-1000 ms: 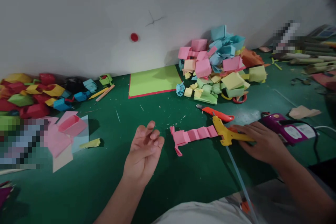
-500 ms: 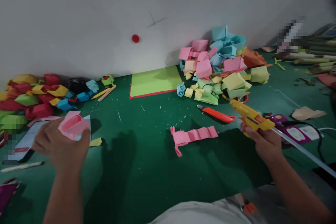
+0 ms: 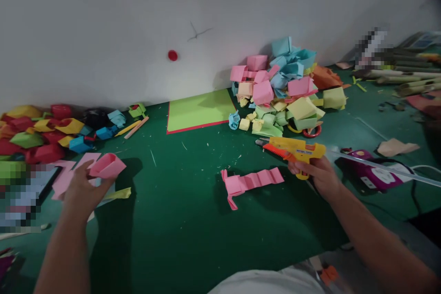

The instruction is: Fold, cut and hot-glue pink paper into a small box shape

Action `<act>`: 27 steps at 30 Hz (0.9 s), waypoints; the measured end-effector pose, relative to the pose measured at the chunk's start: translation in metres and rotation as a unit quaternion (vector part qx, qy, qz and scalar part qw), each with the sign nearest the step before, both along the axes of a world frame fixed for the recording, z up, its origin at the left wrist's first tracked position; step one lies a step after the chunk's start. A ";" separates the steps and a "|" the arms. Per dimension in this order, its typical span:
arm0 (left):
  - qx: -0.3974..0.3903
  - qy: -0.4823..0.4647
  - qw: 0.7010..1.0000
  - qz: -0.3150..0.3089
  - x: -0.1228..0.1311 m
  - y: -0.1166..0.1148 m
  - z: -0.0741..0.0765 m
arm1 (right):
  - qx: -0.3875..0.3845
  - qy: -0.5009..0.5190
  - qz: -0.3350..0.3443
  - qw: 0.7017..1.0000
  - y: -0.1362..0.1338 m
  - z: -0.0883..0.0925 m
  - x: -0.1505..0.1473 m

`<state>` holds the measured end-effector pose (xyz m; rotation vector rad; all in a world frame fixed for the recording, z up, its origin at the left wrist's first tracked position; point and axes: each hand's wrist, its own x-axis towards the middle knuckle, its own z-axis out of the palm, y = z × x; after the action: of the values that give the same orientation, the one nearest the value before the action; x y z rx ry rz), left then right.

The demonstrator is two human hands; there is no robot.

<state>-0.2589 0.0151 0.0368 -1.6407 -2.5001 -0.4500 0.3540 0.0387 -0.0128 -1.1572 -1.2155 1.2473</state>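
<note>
The left hand (image 3: 81, 190) is pinching a pink paper box (image 3: 109, 166), near some paper sheets (image 3: 61, 186). The right hand (image 3: 323, 178) is closed around the handle of a yellow glue gun (image 3: 299, 148) (its front points to the left). Between both hands, a folded pink strip (image 3: 255, 180) lies on the green table (image 3: 179, 252).

No wording, brand or number can be read. The yellow glue gun (image 3: 315, 149) bears a small dark marking (image 3: 305, 151) along its side, its lettering too small to make out. The purple device (image 3: 356, 156) at the right of the surface (image 3: 172, 248) carries a pale oval label (image 3: 381, 174) and a white panel (image 3: 399, 175) (both seem to have fine print), likewise too small to read.
</note>
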 end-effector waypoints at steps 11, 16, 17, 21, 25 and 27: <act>-0.052 -0.008 0.987 -0.153 0.122 0.018 0.023 | 0.011 0.072 0.003 0.997 0.020 0.015 -0.014; -0.059 0.006 0.969 -0.241 0.160 0.034 0.032 | 0.022 0.107 -0.008 0.994 0.017 0.016 -0.014; -0.067 0.005 0.964 -0.258 0.168 0.037 0.032 | 0.021 0.110 -0.006 0.994 0.016 0.016 -0.014; -0.088 -0.009 0.947 -0.309 0.205 0.052 0.029 | 0.012 0.110 0.010 0.994 0.012 0.013 -0.017; -0.092 -0.035 0.930 -0.353 0.238 0.063 0.017 | 0.007 0.105 0.011 0.994 0.010 0.010 -0.018; -0.102 -0.043 0.925 -0.364 0.251 0.069 0.009 | 0.008 0.103 0.010 0.995 0.010 0.009 -0.018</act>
<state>-0.0083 0.0844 0.0459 -2.6739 -1.9472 -0.3261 0.3357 0.0489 -0.0034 -0.9813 -1.0831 1.3346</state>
